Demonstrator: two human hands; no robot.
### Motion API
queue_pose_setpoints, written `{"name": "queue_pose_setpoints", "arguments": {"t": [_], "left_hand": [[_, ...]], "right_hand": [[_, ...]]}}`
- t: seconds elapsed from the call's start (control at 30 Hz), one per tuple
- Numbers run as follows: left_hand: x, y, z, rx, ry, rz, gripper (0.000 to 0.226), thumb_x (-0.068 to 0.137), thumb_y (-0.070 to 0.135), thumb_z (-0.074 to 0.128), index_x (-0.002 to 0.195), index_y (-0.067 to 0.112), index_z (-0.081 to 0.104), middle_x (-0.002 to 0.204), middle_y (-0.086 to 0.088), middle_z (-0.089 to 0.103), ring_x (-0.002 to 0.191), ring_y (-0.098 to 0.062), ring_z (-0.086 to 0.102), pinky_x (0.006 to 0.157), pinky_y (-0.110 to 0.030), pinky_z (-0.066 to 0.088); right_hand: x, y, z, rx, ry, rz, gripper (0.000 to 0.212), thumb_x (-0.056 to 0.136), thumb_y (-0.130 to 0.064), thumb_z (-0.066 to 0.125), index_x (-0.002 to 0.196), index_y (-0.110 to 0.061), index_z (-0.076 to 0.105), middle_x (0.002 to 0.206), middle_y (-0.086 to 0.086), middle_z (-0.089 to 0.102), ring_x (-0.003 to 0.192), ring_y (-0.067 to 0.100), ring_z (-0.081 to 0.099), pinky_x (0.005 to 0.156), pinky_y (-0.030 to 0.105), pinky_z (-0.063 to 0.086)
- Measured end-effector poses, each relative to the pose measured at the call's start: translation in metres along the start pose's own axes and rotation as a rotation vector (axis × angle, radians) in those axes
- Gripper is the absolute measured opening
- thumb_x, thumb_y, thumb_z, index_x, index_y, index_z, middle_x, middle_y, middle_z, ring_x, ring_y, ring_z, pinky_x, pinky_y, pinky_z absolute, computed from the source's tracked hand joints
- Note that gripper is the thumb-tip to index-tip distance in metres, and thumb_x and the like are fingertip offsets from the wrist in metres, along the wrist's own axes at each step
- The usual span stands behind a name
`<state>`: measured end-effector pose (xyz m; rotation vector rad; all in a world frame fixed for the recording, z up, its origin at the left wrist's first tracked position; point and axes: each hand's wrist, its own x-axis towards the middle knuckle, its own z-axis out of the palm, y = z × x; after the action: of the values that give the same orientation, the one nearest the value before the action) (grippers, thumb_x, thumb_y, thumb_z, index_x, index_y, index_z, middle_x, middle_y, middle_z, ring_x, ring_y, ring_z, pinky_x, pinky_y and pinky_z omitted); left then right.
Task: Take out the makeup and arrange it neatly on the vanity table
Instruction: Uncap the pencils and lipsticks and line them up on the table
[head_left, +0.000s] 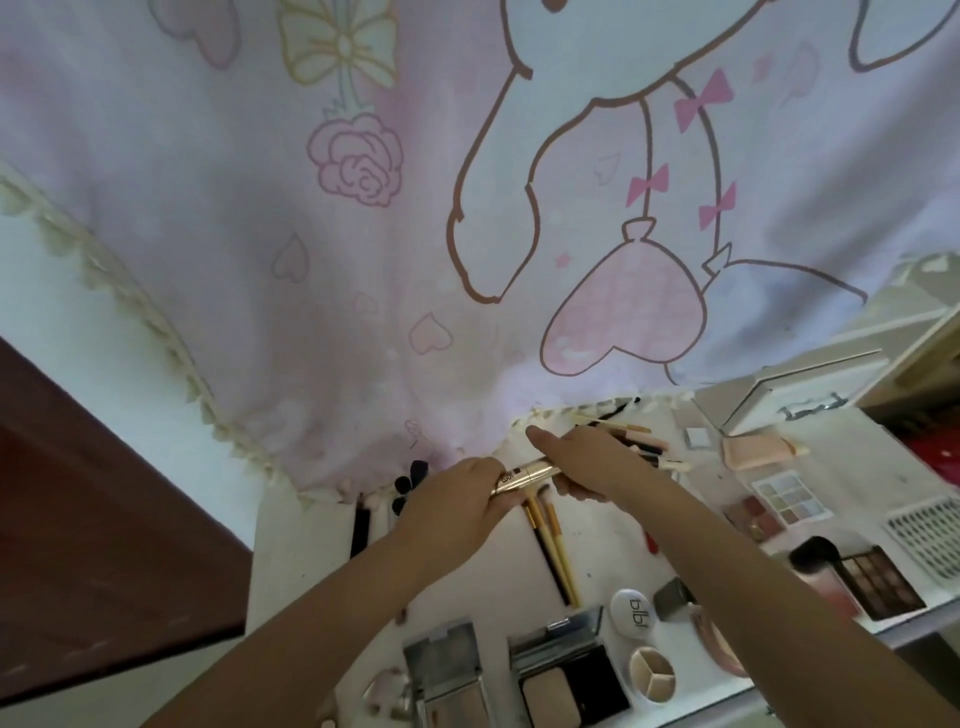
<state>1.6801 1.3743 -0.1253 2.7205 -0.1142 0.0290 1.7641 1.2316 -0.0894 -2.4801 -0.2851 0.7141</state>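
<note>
makeup is spread over the white vanity table (613, 540), and one piece, a gold tube (524, 475), is held above it between both hands. the left hand (457, 499) is closed around the tube's left end, and the right hand (582, 462) is closed around its right end, with the index finger stretched out toward the fringe of the pink cartoon cloth (363, 260) hung behind the table. two gold-handled brushes (556, 545) are laid side by side just below the tube. dark brushes (405, 480) are seen at the left, partly hidden by the left hand. open compacts (566, 670) are set along the near edge, beside a round white lid (631, 613) and a small round pot (652, 673). eyeshadow palettes (789, 499) are placed to the right, near a white basket (930, 535). a peach pouch (758, 451) lies further back.
</note>
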Motion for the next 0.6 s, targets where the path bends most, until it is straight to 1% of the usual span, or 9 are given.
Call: {"name": "queue_pose_setpoints", "arguments": {"t": [0.07,0.13,0.2,0.23,0.33,0.37,0.4,0.5,0.6], "left_hand": [[-0.002,0.004,-0.004,0.23,0.006,-0.004,0.039,0.095,0.048,0.029,0.102,0.015,0.048,0.084,0.004,0.051,0.067,-0.015,0.049,0.054,-0.025,0.031],[-0.003,0.008,-0.008,0.251,-0.002,0.006,0.039,0.095,0.047,0.025,0.099,0.014,0.045,0.072,0.007,0.046,0.059,-0.015,0.045,0.046,-0.024,0.025],[-0.004,0.011,-0.015,0.1,-0.042,0.053,0.033,0.096,0.045,0.027,0.09,0.016,0.041,0.062,0.011,0.037,0.051,-0.008,0.037,0.042,-0.019,0.022],[-0.005,0.011,-0.019,-0.028,-0.089,0.081,0.03,0.096,0.042,0.029,0.084,0.017,0.04,0.06,0.01,0.037,0.048,-0.004,0.036,0.041,-0.018,0.025],[-0.008,0.013,-0.031,-0.573,-0.245,0.089,0.027,0.097,0.031,0.034,0.073,0.021,0.041,0.057,0.009,0.037,0.041,0.0,0.036,0.042,-0.01,0.03],[-0.009,0.014,-0.034,-0.64,-0.266,0.087,0.026,0.097,0.029,0.035,0.073,0.022,0.043,0.056,0.01,0.037,0.04,0.0,0.036,0.042,-0.009,0.03],[-0.009,0.015,-0.036,-0.608,-0.256,0.094,0.026,0.097,0.029,0.036,0.072,0.024,0.043,0.056,0.011,0.038,0.041,0.001,0.037,0.043,-0.009,0.031],[-0.007,0.014,-0.041,-0.33,-0.162,0.148,0.026,0.096,0.035,0.038,0.071,0.03,0.04,0.059,0.01,0.043,0.052,-0.002,0.046,0.055,-0.026,0.042],[-0.006,0.014,-0.045,-0.356,-0.149,0.117,0.025,0.096,0.034,0.037,0.077,0.02,0.045,0.062,0.007,0.045,0.061,-0.015,0.053,0.064,-0.036,0.047]], "right_hand": [[-0.004,-0.001,0.002,0.203,-0.016,0.048,0.051,0.091,-0.046,0.041,0.051,-0.015,0.032,0.04,-0.003,0.032,0.032,0.01,0.028,0.038,0.019,0.022],[-0.009,-0.004,0.002,0.388,0.05,0.005,0.046,0.089,-0.035,0.049,0.053,-0.017,0.025,0.049,-0.001,0.023,0.038,0.01,0.02,0.04,0.02,0.018],[-0.015,-0.004,0.003,0.491,0.151,-0.111,0.048,0.087,-0.022,0.051,0.049,-0.018,0.022,0.046,-0.004,0.019,0.036,0.008,0.015,0.041,0.02,0.015],[-0.019,-0.004,0.003,0.508,0.203,-0.184,0.05,0.086,-0.017,0.052,0.046,-0.019,0.022,0.042,-0.008,0.018,0.035,0.007,0.014,0.042,0.021,0.016],[-0.033,-0.002,-0.003,0.4,0.315,-0.47,0.054,0.083,-0.012,0.052,0.039,-0.024,0.025,0.036,-0.009,0.02,0.036,0.007,0.021,0.044,0.018,0.019],[-0.035,0.0,-0.008,0.326,0.309,-0.549,0.05,0.083,-0.014,0.053,0.041,-0.025,0.028,0.038,-0.01,0.023,0.037,0.007,0.024,0.044,0.015,0.021],[-0.036,0.001,-0.014,0.244,0.274,-0.593,0.046,0.086,-0.018,0.053,0.045,-0.023,0.032,0.04,-0.01,0.026,0.038,0.007,0.028,0.045,0.014,0.023],[-0.034,0.007,-0.027,0.121,0.063,-0.555,0.031,0.09,-0.031,0.05,0.061,-0.022,0.046,0.039,-0.01,0.042,0.036,0.004,0.038,0.044,0.015,0.031],[-0.035,0.013,-0.03,0.157,0.016,-0.645,0.017,0.092,-0.021,0.051,0.076,-0.027,0.048,0.047,-0.01,0.048,0.041,0.006,0.04,0.045,0.018,0.036]]}}
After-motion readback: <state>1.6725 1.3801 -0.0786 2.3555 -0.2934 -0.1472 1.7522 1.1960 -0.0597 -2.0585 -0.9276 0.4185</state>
